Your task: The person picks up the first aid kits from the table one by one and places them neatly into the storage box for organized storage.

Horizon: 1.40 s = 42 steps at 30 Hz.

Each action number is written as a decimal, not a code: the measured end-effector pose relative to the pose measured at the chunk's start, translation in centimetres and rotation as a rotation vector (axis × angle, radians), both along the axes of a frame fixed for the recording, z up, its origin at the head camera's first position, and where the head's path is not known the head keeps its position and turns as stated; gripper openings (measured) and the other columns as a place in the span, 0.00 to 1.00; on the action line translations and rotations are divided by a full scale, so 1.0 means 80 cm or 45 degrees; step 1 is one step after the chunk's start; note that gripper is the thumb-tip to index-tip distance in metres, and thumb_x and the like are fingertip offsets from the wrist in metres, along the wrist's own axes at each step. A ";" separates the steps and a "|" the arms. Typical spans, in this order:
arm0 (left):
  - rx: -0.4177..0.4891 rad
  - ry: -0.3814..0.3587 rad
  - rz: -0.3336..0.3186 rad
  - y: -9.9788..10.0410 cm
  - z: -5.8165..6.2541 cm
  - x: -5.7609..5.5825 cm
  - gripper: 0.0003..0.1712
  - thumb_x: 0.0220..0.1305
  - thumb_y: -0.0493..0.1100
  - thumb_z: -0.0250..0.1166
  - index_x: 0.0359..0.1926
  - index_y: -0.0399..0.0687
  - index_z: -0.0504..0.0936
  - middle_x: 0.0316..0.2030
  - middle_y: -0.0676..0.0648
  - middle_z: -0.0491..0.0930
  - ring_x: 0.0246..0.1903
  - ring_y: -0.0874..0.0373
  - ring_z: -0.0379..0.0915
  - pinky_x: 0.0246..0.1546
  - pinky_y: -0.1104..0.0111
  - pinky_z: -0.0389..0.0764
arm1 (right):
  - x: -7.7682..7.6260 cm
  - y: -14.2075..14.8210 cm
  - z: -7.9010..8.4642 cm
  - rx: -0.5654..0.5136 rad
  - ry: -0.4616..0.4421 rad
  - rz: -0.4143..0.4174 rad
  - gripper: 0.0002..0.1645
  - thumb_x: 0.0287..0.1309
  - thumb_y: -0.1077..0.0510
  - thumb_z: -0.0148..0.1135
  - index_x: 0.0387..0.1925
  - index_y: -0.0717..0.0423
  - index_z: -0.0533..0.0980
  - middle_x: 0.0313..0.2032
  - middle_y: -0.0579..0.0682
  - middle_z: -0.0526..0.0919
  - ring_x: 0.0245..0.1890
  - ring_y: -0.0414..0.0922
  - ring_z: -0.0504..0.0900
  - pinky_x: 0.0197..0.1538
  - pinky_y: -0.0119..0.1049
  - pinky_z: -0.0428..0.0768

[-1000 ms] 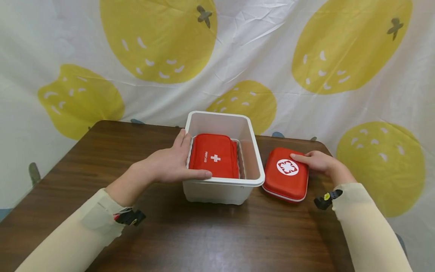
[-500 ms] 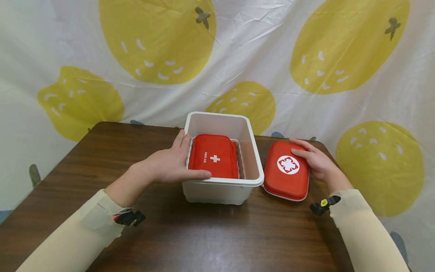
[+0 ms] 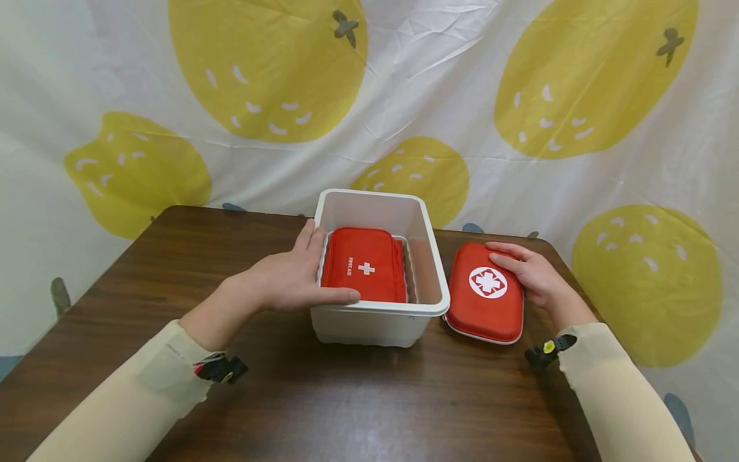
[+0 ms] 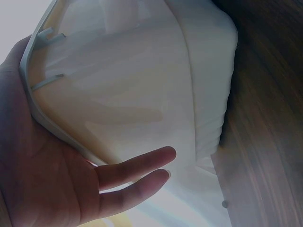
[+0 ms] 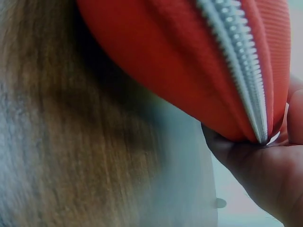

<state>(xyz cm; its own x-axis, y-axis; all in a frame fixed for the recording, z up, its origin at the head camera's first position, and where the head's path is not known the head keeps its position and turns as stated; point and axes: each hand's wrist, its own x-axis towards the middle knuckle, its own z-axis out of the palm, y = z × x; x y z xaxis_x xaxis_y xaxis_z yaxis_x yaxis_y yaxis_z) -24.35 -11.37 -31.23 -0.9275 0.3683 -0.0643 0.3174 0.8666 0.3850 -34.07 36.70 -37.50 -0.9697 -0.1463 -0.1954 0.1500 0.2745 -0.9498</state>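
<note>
A white plastic bin (image 3: 369, 327) stands mid-table, with a red first aid pouch (image 3: 358, 269) inside. My left hand (image 3: 288, 276) rests over the bin's near left corner, thumb along the front rim. In the left wrist view, two fairly straight fingers (image 4: 137, 165) extend outside the bin wall. To the bin's right is a red zippered first aid case (image 3: 485, 311) with a white round emblem. My right hand (image 3: 534, 276) holds its far right corner, thumb on top. The right wrist view shows the case's zipper (image 5: 241, 61) and the hand at its corner; some fingertips are hidden.
The brown wooden table (image 3: 358, 404) has its back edge close to a white curtain (image 3: 416, 70) printed with yellow lemons. Inside the bin, a clear wavy-edged container (image 3: 411, 276) partly shows beside the pouch. The bin's right side almost touches the case.
My right hand has moved from the case's right edge to its far right corner. The case has shifted slightly away and its tilt has changed a little. Left hand and bin stay put.
</note>
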 end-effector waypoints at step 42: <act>0.023 -0.007 -0.011 0.000 0.000 0.001 0.80 0.43 0.89 0.57 0.82 0.46 0.36 0.82 0.42 0.31 0.59 0.46 0.75 0.46 0.57 0.84 | 0.016 0.015 0.066 -0.299 -0.023 0.017 0.25 0.71 0.54 0.62 0.67 0.39 0.75 0.38 0.46 0.88 0.32 0.42 0.88 0.35 0.42 0.88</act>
